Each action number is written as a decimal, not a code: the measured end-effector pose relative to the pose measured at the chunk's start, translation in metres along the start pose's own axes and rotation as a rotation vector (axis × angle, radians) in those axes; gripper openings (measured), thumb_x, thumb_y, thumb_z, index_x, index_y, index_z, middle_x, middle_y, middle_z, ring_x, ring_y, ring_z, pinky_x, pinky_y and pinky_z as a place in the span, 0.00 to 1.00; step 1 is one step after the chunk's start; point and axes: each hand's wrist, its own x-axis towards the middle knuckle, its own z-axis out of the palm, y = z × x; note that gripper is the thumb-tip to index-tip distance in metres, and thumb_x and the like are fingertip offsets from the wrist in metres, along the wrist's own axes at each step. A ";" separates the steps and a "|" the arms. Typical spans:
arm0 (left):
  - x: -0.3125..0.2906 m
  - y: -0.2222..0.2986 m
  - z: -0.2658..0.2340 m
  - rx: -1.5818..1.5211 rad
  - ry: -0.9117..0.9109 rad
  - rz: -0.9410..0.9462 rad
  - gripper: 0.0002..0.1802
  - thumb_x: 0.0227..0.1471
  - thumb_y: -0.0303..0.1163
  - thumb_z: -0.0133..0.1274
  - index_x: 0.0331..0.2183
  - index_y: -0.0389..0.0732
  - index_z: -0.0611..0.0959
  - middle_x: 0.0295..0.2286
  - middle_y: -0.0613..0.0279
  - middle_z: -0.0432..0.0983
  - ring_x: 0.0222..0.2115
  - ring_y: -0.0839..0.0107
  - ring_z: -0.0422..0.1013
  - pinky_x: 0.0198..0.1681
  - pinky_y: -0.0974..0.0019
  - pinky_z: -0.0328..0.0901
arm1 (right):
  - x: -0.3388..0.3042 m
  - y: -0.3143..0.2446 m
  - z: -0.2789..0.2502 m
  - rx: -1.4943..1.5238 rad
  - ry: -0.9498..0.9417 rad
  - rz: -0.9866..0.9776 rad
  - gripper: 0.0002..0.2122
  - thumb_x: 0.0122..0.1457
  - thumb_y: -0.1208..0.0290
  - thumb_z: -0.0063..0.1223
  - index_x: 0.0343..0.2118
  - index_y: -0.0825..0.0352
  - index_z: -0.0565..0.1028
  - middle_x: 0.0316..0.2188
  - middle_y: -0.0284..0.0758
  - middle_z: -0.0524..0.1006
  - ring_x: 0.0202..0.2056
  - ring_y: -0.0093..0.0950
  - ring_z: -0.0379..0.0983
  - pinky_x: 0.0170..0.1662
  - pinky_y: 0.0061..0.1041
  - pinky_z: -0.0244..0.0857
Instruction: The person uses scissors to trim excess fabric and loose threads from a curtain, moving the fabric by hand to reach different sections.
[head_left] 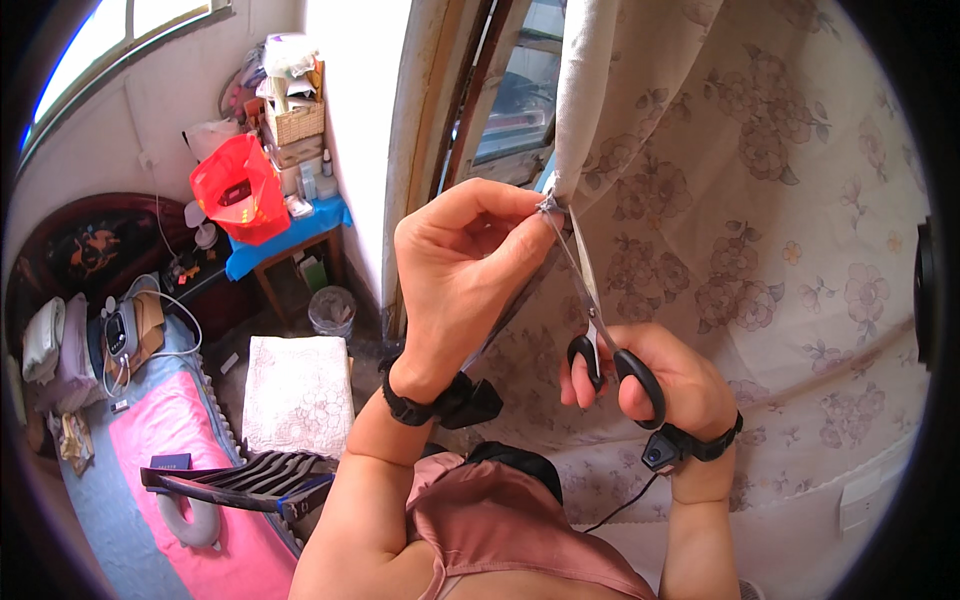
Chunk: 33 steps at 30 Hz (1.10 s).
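Note:
My left hand (455,270) is raised at the curtain's left edge, thumb and fingertips pinched on a small grey knotted strip (549,204). What the strip is made of is hard to tell. My right hand (690,380) holds a pair of scissors (592,314) by its black finger loops. The blades point up, a little apart, with their tips at the strip close to my left fingertips. Behind both hands hangs a pale curtain (750,170) with a brownish flower print, gathered narrow where I pinch.
A window frame (425,130) stands just left of the curtain. Lower left are a chair (240,480), a folded pale cloth (297,390) and a bed with a pink cover (180,450). A red bag (240,190) sits on a small table beside the wall.

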 end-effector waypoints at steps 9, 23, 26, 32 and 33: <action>-0.001 -0.001 -0.003 0.022 0.003 0.080 0.04 0.51 0.17 0.60 0.32 0.31 0.83 0.26 0.67 0.79 0.27 0.86 0.72 0.29 0.82 0.66 | -0.001 0.000 0.004 -0.010 -0.012 0.001 0.23 0.61 0.48 0.56 0.34 0.70 0.73 0.29 0.28 0.71 0.34 0.17 0.65 0.39 0.18 0.61; -0.004 0.006 -0.006 0.036 0.013 0.094 0.04 0.50 0.16 0.60 0.32 0.30 0.83 0.26 0.67 0.79 0.27 0.86 0.71 0.29 0.81 0.66 | 0.000 -0.003 0.012 -0.013 -0.028 -0.013 0.25 0.60 0.45 0.55 0.34 0.70 0.73 0.29 0.28 0.71 0.33 0.17 0.64 0.38 0.18 0.60; -0.003 0.006 -0.004 0.038 0.014 0.085 0.04 0.50 0.16 0.60 0.32 0.30 0.83 0.26 0.68 0.79 0.26 0.87 0.71 0.29 0.81 0.66 | -0.002 -0.004 0.012 -0.028 -0.009 0.000 0.25 0.60 0.45 0.55 0.34 0.70 0.73 0.29 0.28 0.71 0.33 0.17 0.64 0.38 0.18 0.60; -0.004 0.007 -0.006 0.028 0.018 0.050 0.04 0.50 0.17 0.60 0.32 0.30 0.83 0.26 0.68 0.79 0.26 0.87 0.71 0.28 0.82 0.65 | -0.001 -0.006 0.016 0.007 0.031 0.016 0.24 0.60 0.47 0.56 0.34 0.70 0.73 0.28 0.27 0.71 0.32 0.16 0.64 0.37 0.17 0.59; -0.004 0.007 -0.006 0.020 0.017 0.024 0.04 0.50 0.17 0.61 0.31 0.30 0.83 0.26 0.68 0.79 0.26 0.87 0.71 0.28 0.82 0.65 | -0.001 -0.006 0.015 0.007 0.032 0.017 0.24 0.60 0.47 0.56 0.34 0.70 0.73 0.28 0.27 0.71 0.32 0.16 0.64 0.37 0.17 0.59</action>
